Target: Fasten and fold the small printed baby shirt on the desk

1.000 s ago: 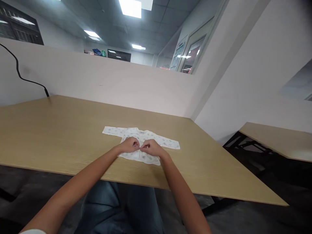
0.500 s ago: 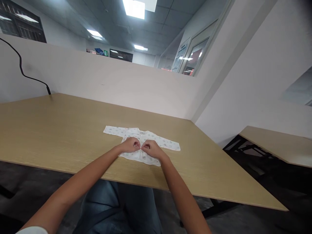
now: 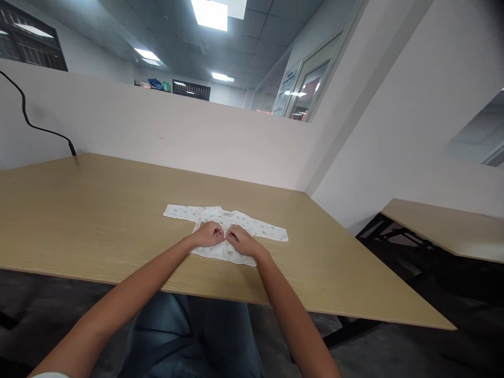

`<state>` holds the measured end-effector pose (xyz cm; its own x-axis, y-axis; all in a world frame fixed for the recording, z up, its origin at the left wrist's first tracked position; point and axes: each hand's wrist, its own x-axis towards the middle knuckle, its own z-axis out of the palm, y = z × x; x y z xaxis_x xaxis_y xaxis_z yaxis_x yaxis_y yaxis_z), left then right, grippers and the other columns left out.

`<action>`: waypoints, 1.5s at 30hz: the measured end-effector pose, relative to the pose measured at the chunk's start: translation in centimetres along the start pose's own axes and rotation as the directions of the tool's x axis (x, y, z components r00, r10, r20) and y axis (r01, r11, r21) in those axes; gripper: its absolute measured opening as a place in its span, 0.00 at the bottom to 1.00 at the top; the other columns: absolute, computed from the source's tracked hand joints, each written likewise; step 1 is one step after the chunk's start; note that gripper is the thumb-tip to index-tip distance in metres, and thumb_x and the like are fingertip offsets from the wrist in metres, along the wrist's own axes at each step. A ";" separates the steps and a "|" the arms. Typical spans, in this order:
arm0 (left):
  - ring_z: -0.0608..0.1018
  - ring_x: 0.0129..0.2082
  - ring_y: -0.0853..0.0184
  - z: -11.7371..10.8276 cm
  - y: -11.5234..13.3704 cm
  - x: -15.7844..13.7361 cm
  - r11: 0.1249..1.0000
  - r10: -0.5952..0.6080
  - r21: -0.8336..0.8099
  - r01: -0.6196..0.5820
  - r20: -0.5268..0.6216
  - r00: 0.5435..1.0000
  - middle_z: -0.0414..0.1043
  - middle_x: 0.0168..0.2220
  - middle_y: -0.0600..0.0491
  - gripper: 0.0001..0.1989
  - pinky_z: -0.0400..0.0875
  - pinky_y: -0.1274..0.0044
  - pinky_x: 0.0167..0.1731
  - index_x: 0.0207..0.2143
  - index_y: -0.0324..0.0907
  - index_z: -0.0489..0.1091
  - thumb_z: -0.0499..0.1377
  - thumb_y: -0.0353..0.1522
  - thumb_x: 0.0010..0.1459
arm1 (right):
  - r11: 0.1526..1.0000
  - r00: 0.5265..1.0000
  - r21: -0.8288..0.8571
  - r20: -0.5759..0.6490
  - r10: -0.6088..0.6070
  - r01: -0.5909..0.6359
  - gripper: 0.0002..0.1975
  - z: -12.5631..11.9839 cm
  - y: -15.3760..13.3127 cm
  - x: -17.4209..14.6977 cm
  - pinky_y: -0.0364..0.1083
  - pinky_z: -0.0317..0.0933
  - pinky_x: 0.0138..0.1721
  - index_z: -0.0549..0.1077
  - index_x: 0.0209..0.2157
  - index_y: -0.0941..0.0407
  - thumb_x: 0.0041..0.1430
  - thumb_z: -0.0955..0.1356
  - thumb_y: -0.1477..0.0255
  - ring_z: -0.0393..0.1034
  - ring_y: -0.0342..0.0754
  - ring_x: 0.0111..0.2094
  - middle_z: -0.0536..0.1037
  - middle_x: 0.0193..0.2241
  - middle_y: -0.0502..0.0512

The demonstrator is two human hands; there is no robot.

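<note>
The bare right hand [image 3: 241,241] has rolled slightly inward; it and the bare left hand [image 3: 208,234], fingertips together, pinch the mid-front of a white, printed, long-sleeved cloth shirt [image 3: 226,253]. The shirt lies spread on a tan wooden table [image 3: 118,210].

"How is the left grip [image 3: 209,234] set?"
"Curled, thumb and fingertips drawn together, aimed at the right grip [image 3: 241,240]."
"And that one?"
"Curled too, tips facing the left ones, very close; contact I can't tell."
"Arms?"
"Left arm [image 3: 134,281] slants inward up to its grip; right arm [image 3: 295,310] likewise, more steeply."
</note>
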<state>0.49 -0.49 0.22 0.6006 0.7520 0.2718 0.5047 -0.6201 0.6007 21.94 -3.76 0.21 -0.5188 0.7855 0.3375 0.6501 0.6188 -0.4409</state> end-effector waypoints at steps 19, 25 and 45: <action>0.78 0.35 0.65 0.1 -1.4 0.2 1.000 -0.001 -0.015 0.002 0.043 0.999 0.81 0.35 0.51 0.11 0.65 0.78 0.35 0.35 0.42 0.80 0.60 0.35 0.53 | 0.994 0.997 0.098 -0.051 0.051 -0.045 0.08 -0.5 -1.0 0.1 0.44 0.61 0.39 0.78 0.30 0.56 0.48 0.69 0.81 0.68 0.46 0.35 0.75 0.32 0.52; 0.77 0.34 0.66 -0.1 -1.0 0.1 1.000 -0.012 -0.009 0.013 0.054 0.998 0.80 0.34 0.52 0.11 0.64 0.79 0.33 0.35 0.42 0.80 0.60 0.34 0.52 | 0.991 0.995 0.114 -0.066 0.079 -0.071 0.06 -0.7 -0.8 0.1 0.44 0.62 0.38 0.80 0.29 0.57 0.49 0.70 0.79 0.70 0.46 0.34 0.76 0.31 0.53; 0.75 0.31 0.67 -0.2 0.2 -0.3 0.992 -0.045 -0.121 0.044 -0.001 0.999 0.79 0.30 0.52 0.13 0.63 0.78 0.30 0.33 0.39 0.79 0.61 0.39 0.52 | 0.979 0.998 0.196 -0.011 0.059 -0.055 0.03 0.0 0.1 0.0 0.44 0.60 0.40 0.78 0.33 0.56 0.58 0.70 0.72 0.68 0.45 0.36 0.75 0.34 0.53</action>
<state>0.30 -0.75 0.45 0.5771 0.7790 0.2451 0.4519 -0.5546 0.6987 22.01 -3.68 0.22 -0.4734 0.8204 0.3206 0.5564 0.5607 -0.6132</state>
